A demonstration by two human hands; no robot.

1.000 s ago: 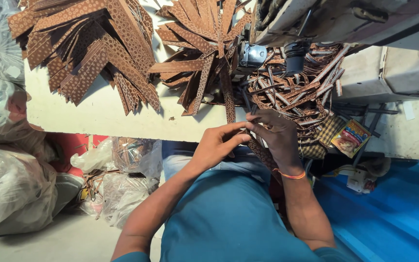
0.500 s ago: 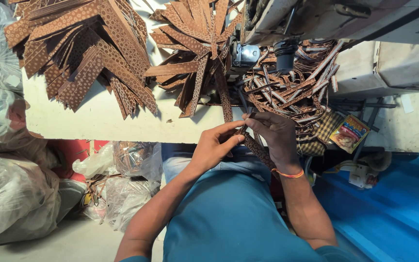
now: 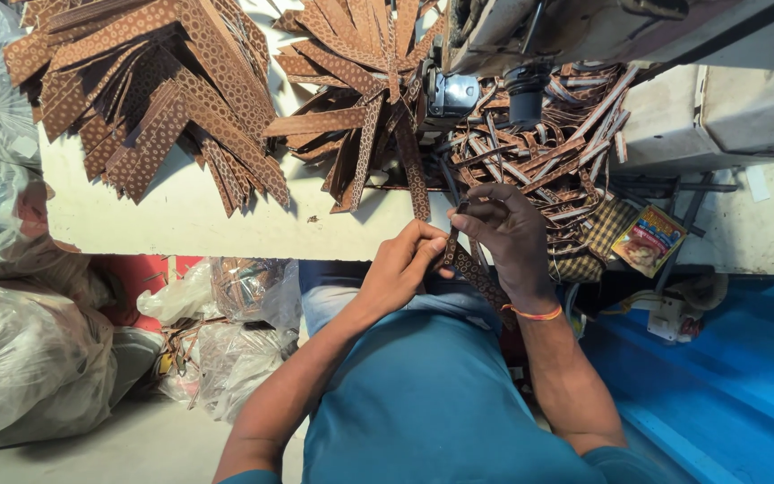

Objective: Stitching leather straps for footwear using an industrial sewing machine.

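My left hand [image 3: 402, 263] and my right hand [image 3: 506, 235] meet at the near edge of a cream worktable [image 3: 181, 220]. Both pinch a narrow brown patterned strip [image 3: 470, 269] that runs between them and down past my right wrist, which wears an orange band [image 3: 532, 314]. Beyond my right hand lies a tangled heap of narrow brown strips [image 3: 539, 157] beside a sewing machine head [image 3: 530, 36].
Two fanned stacks of wider brown patterned strips [image 3: 154, 99] [image 3: 360, 81] cover the left and middle of the table. Clear plastic bags [image 3: 20, 358] stuffed with material sit on the floor at left. A small colourful packet [image 3: 649, 240] lies right of the heap; a blue surface [image 3: 718, 385] fills the lower right.
Both hands stay together on the strip at the table edge; the fingers have shifted slightly along it. The view has moved a little.
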